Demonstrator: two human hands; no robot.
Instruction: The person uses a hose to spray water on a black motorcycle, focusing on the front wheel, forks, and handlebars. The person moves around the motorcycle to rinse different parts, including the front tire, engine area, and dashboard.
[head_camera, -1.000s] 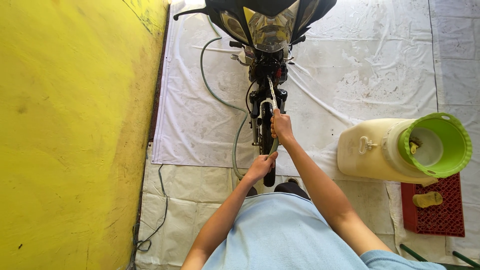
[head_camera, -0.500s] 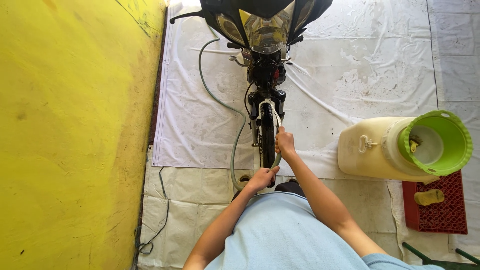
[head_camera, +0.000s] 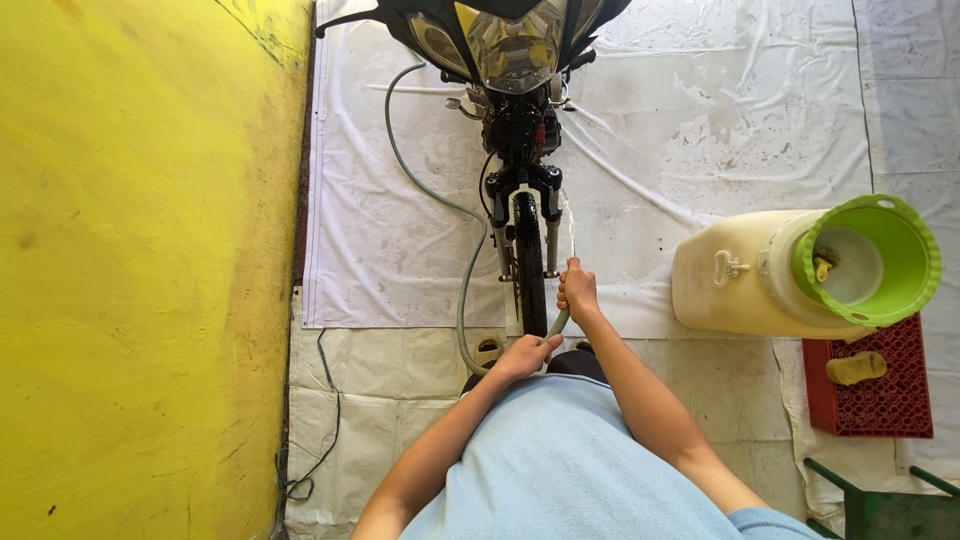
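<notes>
Two bare hands are seen over a white tarpaulin (head_camera: 400, 250) that is spread on the floor, wrinkled, stained and wet in patches. A yellow wall (head_camera: 130, 270), scuffed and marked, bounds the floor on the left. A paler sheet (head_camera: 390, 400) lies nearer the person, and a thin dark cable (head_camera: 315, 440) trails along the wall's foot.

A green hose (head_camera: 455, 210) is held in both hands. The right hand (head_camera: 577, 290) is clenched around the hose end, just beside the front wheel (head_camera: 530, 275) of a motorcycle (head_camera: 515, 60), and a thin stream of water is seen rising from it along the fork. The left hand (head_camera: 525, 355) is closed around the hose lower down, near the bottom of the tyre. From there the hose runs in a curve across the tarpaulin toward the motorcycle's side.

To the right, a cream plastic drum (head_camera: 740, 280) is laid on its side with a green basin (head_camera: 870, 260) at its mouth. A red crate (head_camera: 865, 390) with a yellow sponge (head_camera: 855, 368) on it is placed just beside the drum.
</notes>
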